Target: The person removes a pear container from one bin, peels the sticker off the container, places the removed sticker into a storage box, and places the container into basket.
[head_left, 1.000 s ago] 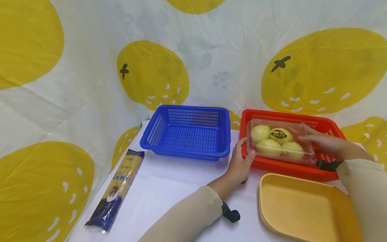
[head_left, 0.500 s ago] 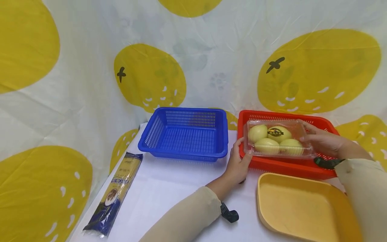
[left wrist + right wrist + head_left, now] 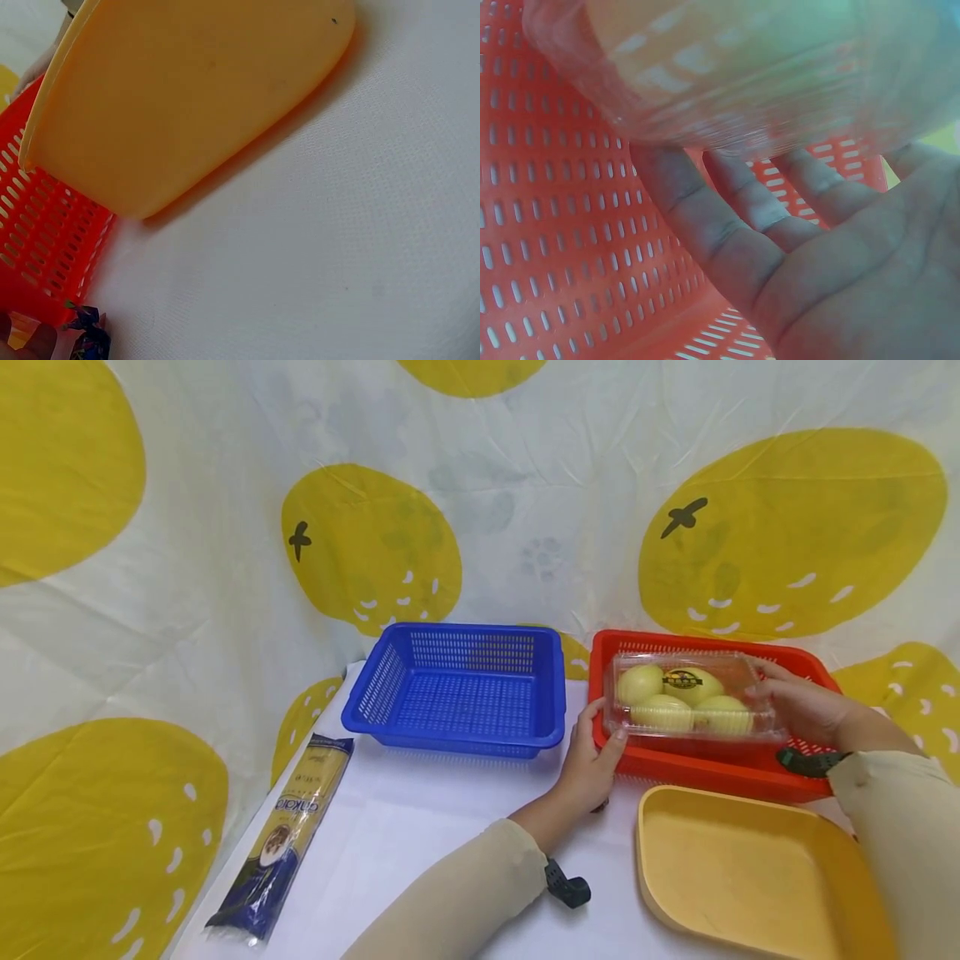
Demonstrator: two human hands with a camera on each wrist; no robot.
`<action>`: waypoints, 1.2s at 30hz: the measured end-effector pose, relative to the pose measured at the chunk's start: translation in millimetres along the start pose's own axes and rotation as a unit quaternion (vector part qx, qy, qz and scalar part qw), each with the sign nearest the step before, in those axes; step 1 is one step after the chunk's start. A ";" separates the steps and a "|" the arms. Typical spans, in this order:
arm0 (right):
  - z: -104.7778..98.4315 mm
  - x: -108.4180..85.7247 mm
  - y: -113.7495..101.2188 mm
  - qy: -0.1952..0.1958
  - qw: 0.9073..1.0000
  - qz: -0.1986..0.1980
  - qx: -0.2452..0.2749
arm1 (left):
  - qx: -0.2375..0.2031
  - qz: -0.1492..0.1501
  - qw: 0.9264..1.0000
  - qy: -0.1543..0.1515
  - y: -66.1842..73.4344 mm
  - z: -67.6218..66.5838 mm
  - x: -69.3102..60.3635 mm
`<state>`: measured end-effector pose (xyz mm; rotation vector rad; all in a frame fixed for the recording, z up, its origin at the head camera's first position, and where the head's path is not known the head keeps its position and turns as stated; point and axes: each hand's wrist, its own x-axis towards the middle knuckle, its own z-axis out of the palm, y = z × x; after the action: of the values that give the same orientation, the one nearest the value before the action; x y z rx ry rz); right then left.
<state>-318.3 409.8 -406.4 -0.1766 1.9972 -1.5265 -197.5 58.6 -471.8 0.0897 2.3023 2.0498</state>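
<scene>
A clear plastic box of pale yellow-green fruits [image 3: 670, 695] with a dark label is held over the red basket [image 3: 712, 770]. My right hand [image 3: 810, 700] grips its right end. In the right wrist view, the fingers [image 3: 720, 232] are under the box, which is off the basket's bottom. At the other end, my left hand [image 3: 589, 768] has thumb and fingers at the box's left edge, beside the basket rim; its exact hold is partly hidden. A small dark, colourful wrapped piece [image 3: 90, 337] with a twisted end lies near the left hand in the left wrist view.
A blue basket [image 3: 468, 747] stands left of the red one. The yellow tray [image 3: 735, 860] sits in front of the red basket, close to the right forearm. Toward the table's left edge lies a long pasta packet [image 3: 288, 827]. A fruit-patterned curtain [image 3: 495, 560] hangs behind.
The box of fruit has moved slightly up in the head view, with both hands still at its ends. The view has shifted a little; baskets, tray and packet have stayed in place.
</scene>
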 end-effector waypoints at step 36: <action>-6.8 -33.1 -4.6 0.058 0.992 -0.114 0.021 | 0.150 0.068 0.986 0.025 44.6 -5.7 -25.0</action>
<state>-296.5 428.9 -388.5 -0.3158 2.0908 -1.7562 -172.8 56.0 -426.8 0.2143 2.6893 1.7599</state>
